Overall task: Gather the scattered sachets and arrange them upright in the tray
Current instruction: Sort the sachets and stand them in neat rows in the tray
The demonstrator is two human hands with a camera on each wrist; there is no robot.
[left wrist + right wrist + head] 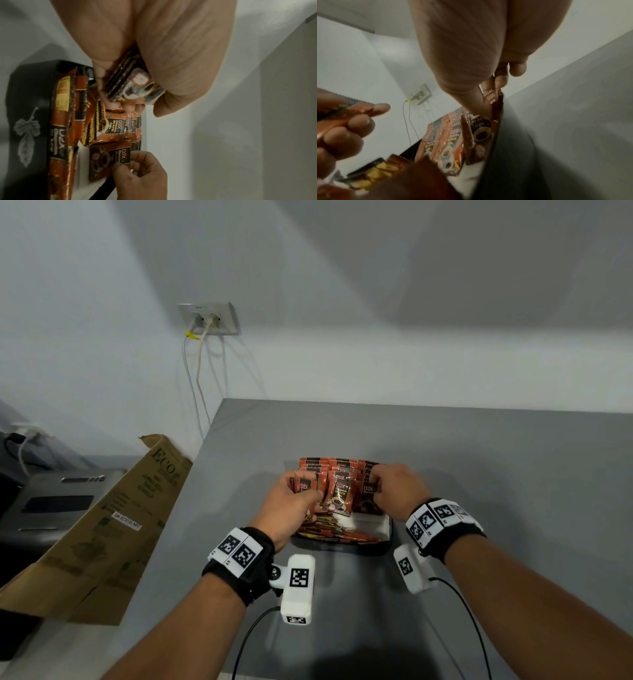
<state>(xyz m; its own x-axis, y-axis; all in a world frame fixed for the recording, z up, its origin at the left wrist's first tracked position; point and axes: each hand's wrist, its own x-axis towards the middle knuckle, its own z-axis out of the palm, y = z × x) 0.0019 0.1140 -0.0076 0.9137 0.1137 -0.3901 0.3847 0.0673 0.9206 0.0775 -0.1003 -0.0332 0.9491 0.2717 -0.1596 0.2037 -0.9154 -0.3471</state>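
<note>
A black tray [386,537] sits on the grey table, holding several orange-brown coffee sachets [340,494] standing upright in rows, with more lying flat at its near side [337,534]. My left hand [294,501] is over the tray's left part and grips a small stack of sachets [130,82] between thumb and fingers. My right hand [394,487] pinches the top of an upright sachet [111,157] at the tray's right side; the pinch also shows in the right wrist view [494,97]. The tray's far wall is hidden by sachets.
An open cardboard box [113,529] leans by the table's left edge, beside a grey machine [58,501]. A wall socket with cables [209,318] hangs behind. The grey table [513,474] stretches to the right and toward me, crossed by wrist camera cables.
</note>
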